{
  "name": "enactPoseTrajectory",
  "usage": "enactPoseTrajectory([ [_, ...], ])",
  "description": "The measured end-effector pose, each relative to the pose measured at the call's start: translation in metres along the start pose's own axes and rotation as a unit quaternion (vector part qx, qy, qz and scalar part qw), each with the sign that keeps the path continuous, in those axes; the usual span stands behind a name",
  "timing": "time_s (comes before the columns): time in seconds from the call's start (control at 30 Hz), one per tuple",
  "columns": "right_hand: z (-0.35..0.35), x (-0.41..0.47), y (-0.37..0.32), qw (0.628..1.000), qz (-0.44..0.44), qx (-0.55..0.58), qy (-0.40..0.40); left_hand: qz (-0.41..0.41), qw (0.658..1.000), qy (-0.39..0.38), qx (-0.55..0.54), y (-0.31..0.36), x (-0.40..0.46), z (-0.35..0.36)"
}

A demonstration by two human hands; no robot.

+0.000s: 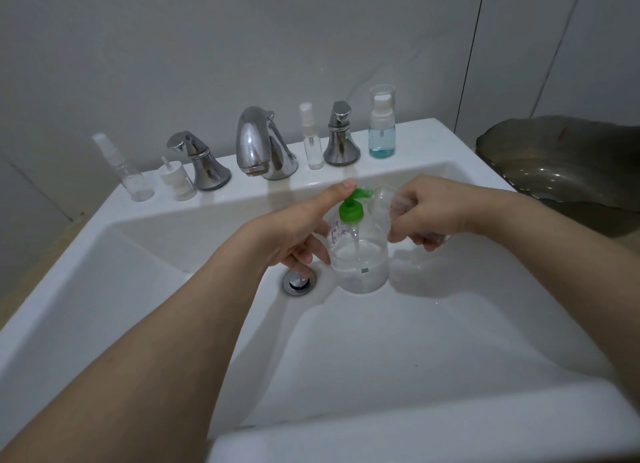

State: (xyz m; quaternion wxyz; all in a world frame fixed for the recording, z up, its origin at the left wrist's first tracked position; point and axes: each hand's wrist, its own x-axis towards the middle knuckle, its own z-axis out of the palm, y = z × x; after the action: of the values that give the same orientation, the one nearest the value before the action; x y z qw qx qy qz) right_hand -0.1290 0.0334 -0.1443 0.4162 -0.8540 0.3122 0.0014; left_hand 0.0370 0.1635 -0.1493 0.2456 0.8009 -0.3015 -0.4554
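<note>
The near rim of the white ceramic sink [415, 438] is being crossed by both bare forearms. Over the middle of the basin, a clear round plastic pump bottle [360, 265], roughly half full of clear liquid, is being gripped by the left hand [294, 237]. The fingers are curled round its left side, and its green pump head [351, 210] is being covered by the thumb. A small clear plastic bottle [382, 199] is being held tilted in the wrapped fingers of the right hand [429, 213], with its open mouth just beside the green spout. Neither bottle is being rested on the basin; both are being carried above it, to the right of the chrome drain [298, 282].

Spilling is being risked here. If the pump is pressed while the narrow mouth is off line, liquid would probably be squirted past it into the basin. The small bottle's fill level is being hidden by the fingers, so an overflow could go unnoticed. A slip is also being invited by the smooth plastic if it is wet.
</note>
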Motion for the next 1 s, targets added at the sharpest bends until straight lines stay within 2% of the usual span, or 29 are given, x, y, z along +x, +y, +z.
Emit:
enactPoseTrajectory([
  [0.33, 0.0, 0.0, -0.002, 1.0, 0.008, -0.013, -0.012, 0.004, 1.0, 0.006, -0.003, -0.001, 0.002, -0.001],
  [0.73, -0.001, 0.001, -0.001, 1.0, -0.018, 0.019, 0.013, 0.017, 0.998, 0.055, 0.023, 0.001, -0.002, 0.008],
  [1.0, -0.002, -0.001, 0.0, 1.0, 0.01, -0.001, -0.026, 0.008, 1.0, 0.003, 0.012, 0.0, 0.0, 0.0],
])
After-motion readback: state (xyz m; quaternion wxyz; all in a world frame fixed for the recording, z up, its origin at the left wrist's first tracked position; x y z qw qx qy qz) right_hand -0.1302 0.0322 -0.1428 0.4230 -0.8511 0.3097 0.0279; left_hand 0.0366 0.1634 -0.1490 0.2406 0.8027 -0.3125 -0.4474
